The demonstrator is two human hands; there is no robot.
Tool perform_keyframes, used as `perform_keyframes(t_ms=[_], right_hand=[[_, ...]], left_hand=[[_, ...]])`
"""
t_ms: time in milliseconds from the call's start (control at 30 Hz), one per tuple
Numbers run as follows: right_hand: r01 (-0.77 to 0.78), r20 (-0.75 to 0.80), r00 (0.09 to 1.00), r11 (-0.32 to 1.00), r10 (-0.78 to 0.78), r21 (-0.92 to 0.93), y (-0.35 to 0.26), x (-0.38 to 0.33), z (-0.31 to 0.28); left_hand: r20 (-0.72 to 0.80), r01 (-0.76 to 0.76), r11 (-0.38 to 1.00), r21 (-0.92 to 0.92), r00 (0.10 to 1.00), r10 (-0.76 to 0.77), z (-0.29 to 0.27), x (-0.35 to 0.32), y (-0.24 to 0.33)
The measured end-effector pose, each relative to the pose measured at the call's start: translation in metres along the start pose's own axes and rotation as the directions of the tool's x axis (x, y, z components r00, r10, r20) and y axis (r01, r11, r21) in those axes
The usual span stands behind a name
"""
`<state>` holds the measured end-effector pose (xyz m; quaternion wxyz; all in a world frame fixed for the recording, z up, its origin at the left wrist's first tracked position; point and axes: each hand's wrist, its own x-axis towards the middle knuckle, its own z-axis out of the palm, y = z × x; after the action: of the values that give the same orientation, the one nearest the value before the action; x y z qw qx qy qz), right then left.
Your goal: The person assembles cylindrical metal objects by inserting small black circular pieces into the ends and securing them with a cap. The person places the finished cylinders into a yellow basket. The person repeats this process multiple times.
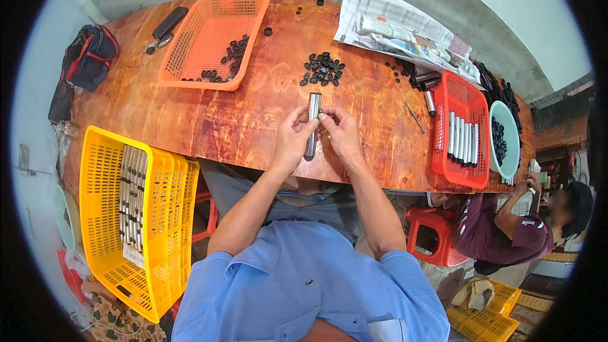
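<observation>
A shiny metal tube (315, 102) with a dark lower end stands out from the table's front edge, pointing away from me. My left hand (294, 134) wraps its fingers and thumb around the tube's left side. From the right, my right hand (342, 132) pinches a small black piece (320, 113) against the tube's side; the fingers partly hide it. Just beyond the tube lies a loose pile of small black oval pieces (323, 68).
An orange basket (183, 31) holds more black pieces. At right are a red basket (459, 85) of metal tubes, a pale green bowl (514, 130) and newspapers (405, 28). A yellow crate (171, 196) of tubes stands at left. Another person (506, 234) sits at far right.
</observation>
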<state>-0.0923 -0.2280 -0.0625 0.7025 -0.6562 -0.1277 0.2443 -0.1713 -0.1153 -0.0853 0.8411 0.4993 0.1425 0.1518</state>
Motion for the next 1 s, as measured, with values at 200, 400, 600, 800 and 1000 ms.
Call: perform_keyframes(t_ms=[200,400,600,800,1000], right_hand=[[0.016,-0.148,0.986,0.937,-0.072,-0.350,0.008,0.007,-0.021],[0.250,-0.012,0.874,0.471,-0.486,-0.846,-0.016,0.009,-0.029],[0.235,-0.081,0.888,0.597,-0.453,-0.767,0.000,0.052,-0.032],[0.299,0.014,0.831,0.425,-0.556,-0.854,-0.011,0.114,-0.060],[0.387,0.255,0.824,0.175,-0.506,-0.905,-0.010,0.117,-0.068]], left_hand=[[-0.042,0.044,0.999,-0.013,0.998,-0.044,-0.007,0.005,-0.002],[0.045,0.203,0.955,-0.218,0.979,-0.198,-0.019,0.009,0.003],[0.053,0.190,0.956,-0.225,0.982,-0.183,-0.016,0.010,0.005],[0.078,0.197,0.960,-0.198,0.980,-0.185,-0.020,0.011,0.002],[0.089,0.199,0.957,-0.211,0.979,-0.184,-0.019,0.010,0.004]])
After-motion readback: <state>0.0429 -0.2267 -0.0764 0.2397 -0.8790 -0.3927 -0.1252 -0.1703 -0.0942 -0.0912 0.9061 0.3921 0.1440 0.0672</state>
